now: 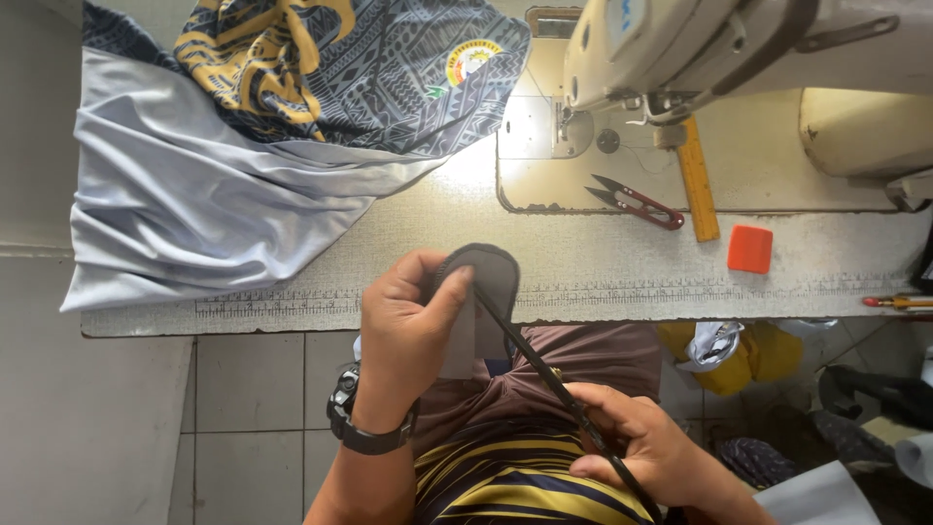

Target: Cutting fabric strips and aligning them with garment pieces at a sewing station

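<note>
— What are the two hands doing?

— The left hand (pixel 408 316), a black watch (pixel 352 408) on its wrist, is closed around a small curved piece of dark grey fabric (pixel 491 277) backed with a pale lining, thumb pressed on its face. It holds the piece upright just in front of the near edge of the table (pixel 583 262), above the lap.

— And the right?

— The right hand (pixel 646 442) is wrapped around the handles of long black scissors (pixel 544 374). The blades run up and to the left, and the tip meets the fabric piece just beside the left thumb.

— What lies on the table?

— A heap of pale blue cloth (pixel 194 214) with a dark patterned garment in navy and gold (pixel 340 68) on top, at the far left. To the right stands a cream sewing machine (pixel 700 44); near it are red-handled thread snips (pixel 637 202), a yellow wooden ruler (pixel 698 180) and an orange square block (pixel 750 249), all well apart from the hands.
</note>
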